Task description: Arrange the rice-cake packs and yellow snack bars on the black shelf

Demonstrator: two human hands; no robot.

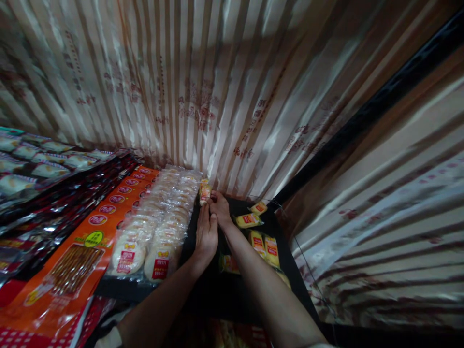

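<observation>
Both hands meet at the far end of a dark shelf, beside a short row of small yellow-and-red wrapped snack packets (205,192). My left hand (206,237) is stretched out, its fingers close together and their tips at the near end of that row. Against the row's right side, my right hand (220,209) has its fingers bent around the nearest packet; its grip is partly hidden. Two long rows of clear-wrapped round white crackers (161,232) stand just left of my left hand. More yellow packets (248,220) lie scattered right of my right forearm.
Orange pretzel-stick bags (87,246) line up farther left, beside dark shiny packages (68,208) and white-wrapped snacks (49,169). A pleated printed curtain (217,87) hangs behind the shelf (235,290). A black pole (355,116) slants up at the right.
</observation>
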